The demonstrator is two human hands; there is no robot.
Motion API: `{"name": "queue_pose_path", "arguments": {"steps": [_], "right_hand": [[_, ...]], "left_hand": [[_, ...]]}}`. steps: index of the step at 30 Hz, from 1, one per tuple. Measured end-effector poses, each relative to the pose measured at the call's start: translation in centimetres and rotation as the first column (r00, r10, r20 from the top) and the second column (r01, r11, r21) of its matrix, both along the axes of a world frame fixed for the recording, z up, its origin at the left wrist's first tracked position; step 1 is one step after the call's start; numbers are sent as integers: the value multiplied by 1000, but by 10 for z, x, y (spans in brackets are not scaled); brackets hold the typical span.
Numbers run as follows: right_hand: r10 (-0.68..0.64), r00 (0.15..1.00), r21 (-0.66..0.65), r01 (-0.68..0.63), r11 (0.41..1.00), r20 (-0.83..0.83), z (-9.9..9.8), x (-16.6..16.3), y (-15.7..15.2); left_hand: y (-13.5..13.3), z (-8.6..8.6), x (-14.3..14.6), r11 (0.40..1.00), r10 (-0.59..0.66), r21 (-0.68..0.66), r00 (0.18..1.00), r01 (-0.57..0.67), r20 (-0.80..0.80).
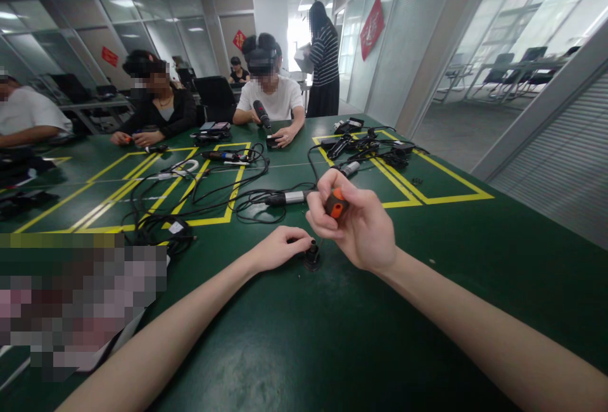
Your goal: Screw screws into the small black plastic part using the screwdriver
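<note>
My right hand (363, 225) is closed around the dark grey and orange handle of a screwdriver (337, 204), whose butt end faces me. Its shaft is mostly hidden behind my fingers. Lower and to the left, my left hand (280, 248) rests by the table top, with thumb and fingers closed on a small black round-based part (312, 258). That part stands upright on the green table (285, 336), a short way below the screwdriver. A tiny speck (299, 276), too small to name, lies just in front of it.
Beyond my hands lie a silver-and-black corded tool (287, 198) and tangled black cables (175, 234). More black devices (365, 144) sit within yellow tape lines at back right. A blurred-out flat item (95, 304) lies at left. Across the table a person (270, 92) holds a power driver (261, 114).
</note>
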State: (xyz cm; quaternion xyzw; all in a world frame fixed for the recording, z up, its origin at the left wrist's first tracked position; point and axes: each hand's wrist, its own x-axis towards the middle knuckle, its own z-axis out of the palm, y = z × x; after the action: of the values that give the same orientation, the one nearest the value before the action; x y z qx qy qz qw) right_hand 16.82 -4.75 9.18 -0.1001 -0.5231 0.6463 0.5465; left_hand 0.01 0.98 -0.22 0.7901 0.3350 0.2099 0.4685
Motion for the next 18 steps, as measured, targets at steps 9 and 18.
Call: {"name": "queue_pose_path", "arguments": {"steps": [9, 18], "right_hand": [[-7, 1000, -19, 8, 1000, 27, 1, 0, 2], [9, 1000, 3, -9, 1000, 24, 1, 0, 0]], "left_hand": [[0, 0, 0, 1000, 11, 7, 1000, -11, -5], [1, -3, 0, 1000, 15, 20, 1000, -15, -14]]}}
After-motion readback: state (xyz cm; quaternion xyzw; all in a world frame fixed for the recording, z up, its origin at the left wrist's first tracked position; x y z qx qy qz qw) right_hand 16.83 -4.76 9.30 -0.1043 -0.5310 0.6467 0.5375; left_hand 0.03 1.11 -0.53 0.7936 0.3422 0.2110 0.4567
